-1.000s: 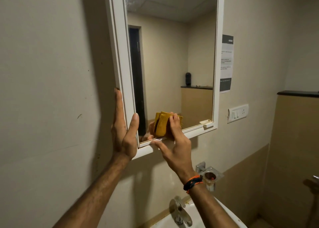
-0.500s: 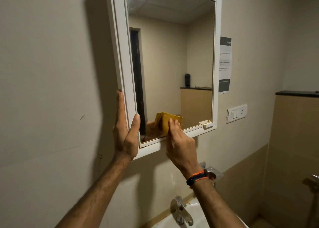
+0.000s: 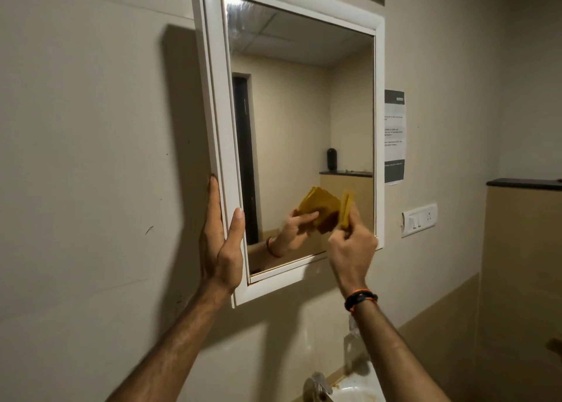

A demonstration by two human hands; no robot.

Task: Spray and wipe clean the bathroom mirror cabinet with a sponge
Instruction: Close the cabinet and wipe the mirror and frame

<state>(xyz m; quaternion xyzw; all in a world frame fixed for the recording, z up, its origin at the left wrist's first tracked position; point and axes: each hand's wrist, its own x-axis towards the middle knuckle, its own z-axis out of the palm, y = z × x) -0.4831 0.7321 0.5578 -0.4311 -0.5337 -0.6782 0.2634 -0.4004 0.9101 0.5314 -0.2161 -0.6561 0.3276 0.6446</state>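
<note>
A white-framed mirror cabinet [image 3: 213,97] hangs on the beige wall, its mirror door [image 3: 304,112] facing me. My left hand [image 3: 220,237] lies flat against the cabinet's left edge, fingers straight, thumb on the front frame. My right hand [image 3: 351,245] pinches a folded yellow sponge cloth [image 3: 346,208] near the mirror's lower right corner, slightly off the glass. The mirror reflects that hand and the cloth. No spray bottle is in view.
A white sink [image 3: 355,389] with a chrome tap [image 3: 316,386] sits below the cabinet. A clear holder [image 3: 352,347] is fixed to the wall behind my right forearm. A paper notice [image 3: 394,137] and a switch plate [image 3: 419,219] are on the wall to the right. A dark ledge [image 3: 523,184] tops the tan wall at the right.
My right hand moved the cloth from the mirror's lower middle rightward to the lower right corner and lifted it off the glass. My view has moved closer. The left hand stayed put.
</note>
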